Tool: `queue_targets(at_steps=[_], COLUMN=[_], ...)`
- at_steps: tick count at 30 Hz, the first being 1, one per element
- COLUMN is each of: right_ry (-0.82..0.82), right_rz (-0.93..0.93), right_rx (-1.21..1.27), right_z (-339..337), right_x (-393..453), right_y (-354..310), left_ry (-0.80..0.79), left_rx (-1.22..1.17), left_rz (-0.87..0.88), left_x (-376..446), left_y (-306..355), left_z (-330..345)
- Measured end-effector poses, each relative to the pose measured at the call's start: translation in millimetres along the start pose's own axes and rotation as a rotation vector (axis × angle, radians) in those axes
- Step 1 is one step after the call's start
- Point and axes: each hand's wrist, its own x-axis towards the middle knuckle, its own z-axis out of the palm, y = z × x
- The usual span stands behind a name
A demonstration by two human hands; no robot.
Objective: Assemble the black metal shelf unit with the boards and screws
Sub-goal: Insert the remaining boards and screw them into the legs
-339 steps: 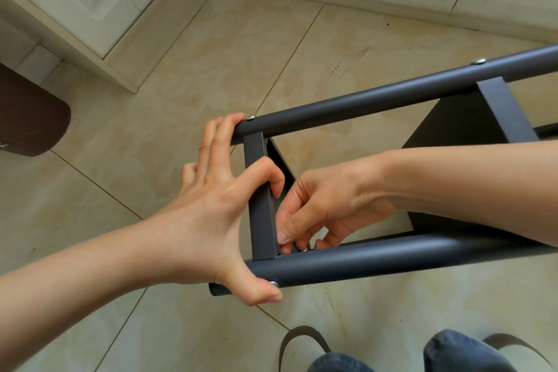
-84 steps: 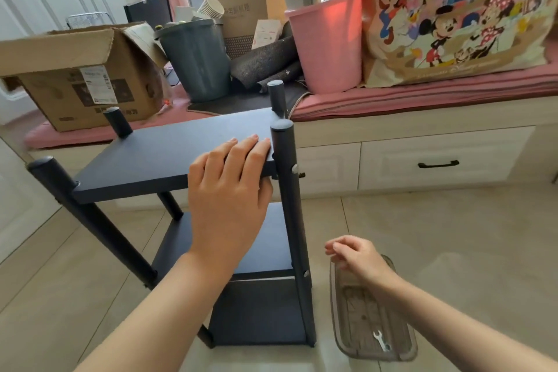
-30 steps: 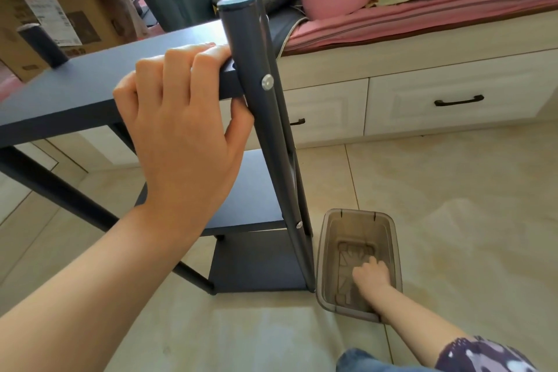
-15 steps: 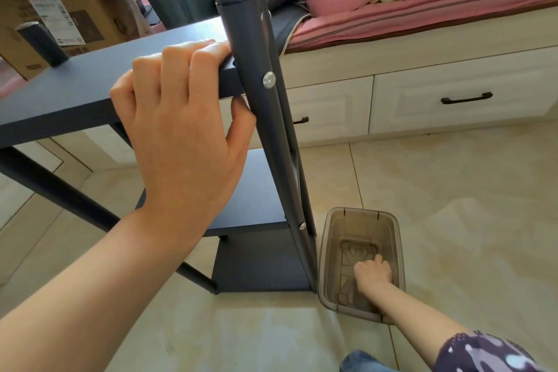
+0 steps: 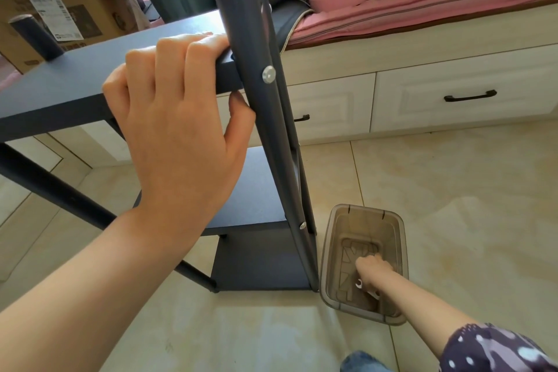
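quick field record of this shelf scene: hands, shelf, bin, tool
left hand: grips the front edge of the top board, beside the front post
right hand: down inside the plastic bin, at a small wrench; grip unclear
shelf unit: upright on the tile floor, three boards fitted
bin: on the floor, right of the shelf unit

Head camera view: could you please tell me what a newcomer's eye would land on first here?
The left hand fills the centre-left, gripping the front edge of the top board beside the black upright post with its silver screw. Lower right, the right hand reaches into a translucent plastic bin on the floor, next to a small wrench. Behind, a pink cushion runs along the white drawers.
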Motion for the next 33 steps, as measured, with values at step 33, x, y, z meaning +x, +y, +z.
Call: queue_targets(at_steps=[33], right_ry=[0.311], right_rz=[-0.532], right_rx=[1.228], right_z=[-230.7], right_x=[-287.4], right_y=[-51.2], left_ry=[-0.184], left_rx=[-0.256], left_rz=[0.129], left_x=[-0.2], left_y=[-38.8], left_z=[-38.8])
